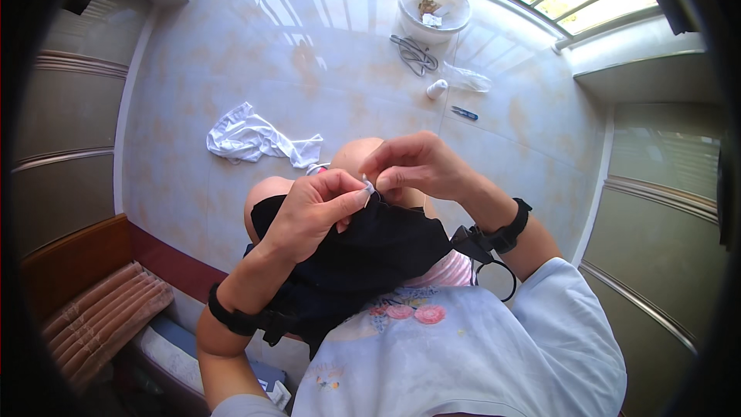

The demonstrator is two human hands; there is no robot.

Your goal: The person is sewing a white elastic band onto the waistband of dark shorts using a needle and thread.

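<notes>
marbled floor tiles (355,93) gleam, crumpled white cloth (241,137) at left; now the left hand (309,210), at its fingertips a small whitish piece (369,188) by the black cloth (370,239): likely light, soft, best held by an edge. it's pinched thumb to forefinger! right hand (426,166) just beside, fingers curled, any hold can't be told.

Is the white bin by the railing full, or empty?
Neither: the white bin holds only a little. Brown and white scraps lie inside, with bare inner wall showing around them.
</notes>
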